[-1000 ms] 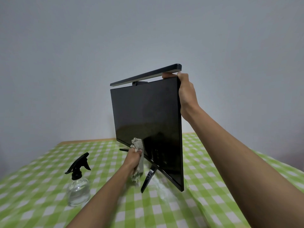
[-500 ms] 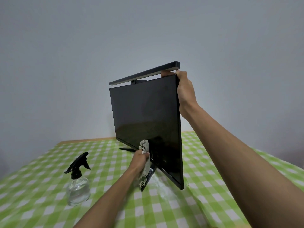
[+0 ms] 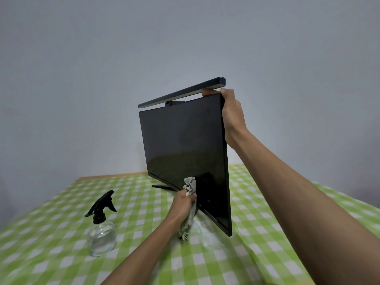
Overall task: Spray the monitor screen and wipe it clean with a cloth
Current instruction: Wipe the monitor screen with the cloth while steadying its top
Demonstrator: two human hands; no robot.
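On the green-checked table (image 3: 61, 254), the monitor (image 3: 185, 145) stood on its thin black stand, its screen dark and glossy, with a light bar (image 3: 181, 92) clipped along the top edge. The right hand (image 3: 232, 118) gripped the monitor's top corner, at about 1 o'clock on the screen. The left hand (image 3: 183, 204), at 6 o'clock, clutched a crumpled grey cloth (image 3: 190, 184) against the lower glass. The spray bottle (image 3: 101, 229) stood apart, at 8 o'clock from the monitor.

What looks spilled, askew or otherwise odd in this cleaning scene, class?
A pale, wet-looking patch lies on the checked tablecloth under the monitor, beside the cloth held by the left hand: possibly spray runoff. Nothing else stands out.
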